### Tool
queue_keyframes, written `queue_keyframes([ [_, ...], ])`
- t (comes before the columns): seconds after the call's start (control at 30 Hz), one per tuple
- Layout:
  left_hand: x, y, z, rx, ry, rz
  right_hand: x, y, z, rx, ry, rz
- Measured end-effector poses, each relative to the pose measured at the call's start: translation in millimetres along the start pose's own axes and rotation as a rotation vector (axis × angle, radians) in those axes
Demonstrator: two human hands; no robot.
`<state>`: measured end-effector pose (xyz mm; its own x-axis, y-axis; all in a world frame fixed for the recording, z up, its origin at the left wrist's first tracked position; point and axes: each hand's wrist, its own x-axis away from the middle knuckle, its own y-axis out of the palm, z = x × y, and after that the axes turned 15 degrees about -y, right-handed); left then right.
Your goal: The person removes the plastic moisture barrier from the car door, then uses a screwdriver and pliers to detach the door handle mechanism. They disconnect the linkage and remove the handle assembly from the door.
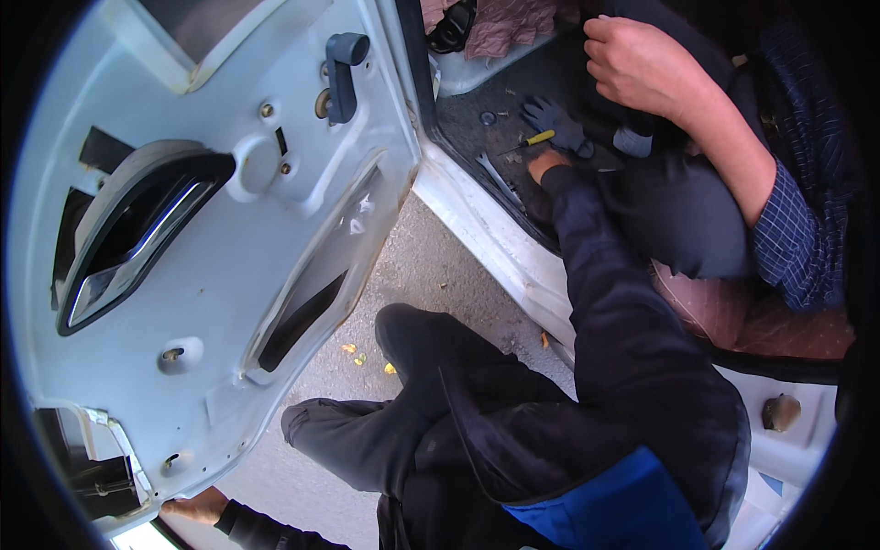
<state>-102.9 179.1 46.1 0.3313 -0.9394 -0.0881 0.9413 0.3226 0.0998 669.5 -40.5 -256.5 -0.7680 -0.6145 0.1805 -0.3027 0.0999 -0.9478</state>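
My left hand (197,507) grips the lower-left edge of the white car door (220,302), whose bare inner panel shows a black-and-chrome handle housing (137,234). My right hand (550,165) reaches onto the dark car floor mat (472,124), just right of a grey wrench (500,179) and below a yellow-handled screwdriver (536,138). Its fingertips are hard to make out. A grey work glove (550,119) and a small dark ring (489,118) lie close by on the mat.
Another person's hand (628,64) and bent dark-trousered knee (678,215) occupy the pink seat (761,321) at right. A white door sill (486,257) borders the footwell. Pavement (431,247) with yellow leaves shows around my legs; a dark crank handle (341,78) sticks out of the door.
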Motion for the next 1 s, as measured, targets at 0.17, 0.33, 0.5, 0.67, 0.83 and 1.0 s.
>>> queue_keyframes([
  [0.17, 6.8, 10.4, -2.8, 0.027, 0.001, -0.021, 49.8, -23.3, -37.4, -0.330, 0.008, 0.172],
  [0.33, 10.6, 6.8, -8.7, -0.019, 0.036, -0.014, 162.2, -77.3, -109.4, -1.669, -0.117, 0.055],
  [0.5, -6.3, -10.8, -15.2, 0.116, -0.023, -0.092, 260.8, -136.9, -163.2, -1.903, -0.409, -0.126],
  [0.67, -5.8, -11.3, 13.9, -0.302, 0.030, -0.100, 324.9, -186.5, -223.4, -1.930, -0.821, -0.389],
  [0.83, 10.4, 16.5, 93.7, -0.098, 0.378, -0.247, 376.5, -232.0, -300.5, -1.584, -0.903, -0.350],
  [1.0, 27.2, 45.4, 135.7, -0.165, 0.438, -0.252, 406.3, -267.3, -373.1, -1.338, -1.074, -0.042],
])
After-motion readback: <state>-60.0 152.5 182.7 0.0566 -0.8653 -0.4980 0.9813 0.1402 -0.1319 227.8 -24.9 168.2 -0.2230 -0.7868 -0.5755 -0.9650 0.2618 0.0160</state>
